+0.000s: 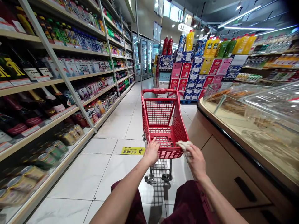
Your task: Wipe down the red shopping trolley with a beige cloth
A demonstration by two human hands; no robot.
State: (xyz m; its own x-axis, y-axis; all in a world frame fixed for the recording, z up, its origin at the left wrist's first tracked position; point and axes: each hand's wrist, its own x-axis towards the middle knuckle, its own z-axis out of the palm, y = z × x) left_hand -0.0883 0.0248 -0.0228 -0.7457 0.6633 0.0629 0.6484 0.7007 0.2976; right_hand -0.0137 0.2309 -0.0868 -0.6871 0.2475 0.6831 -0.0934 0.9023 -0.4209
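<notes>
where the red cart [170,132] stands: on the tiled floor [93,174], directly ahead
long axis: running forward, high end pointing away, low end nearest
left hand [151,151]: fingers half curled over its near rim (grip unclear)
right hand [196,158]: fingers pinching a white cloth [184,145] at its near corner

We identify a shop, specifically a supermarket aisle. At left we see tall shelving [63,77] lined with bottled drinks [80,39] and cans [51,151], with price labels [30,130] along the shelf edges. Farther back stand glass-doored coolers [143,56]. Near the centre we note stacked drink cartons [187,70] topped with large bottles [190,40]; at right, a glass-topped display case [219,161]. A red shopping cart [161,112] and yellow floor notice [133,150] on the tiles complete our evidence.
</notes>
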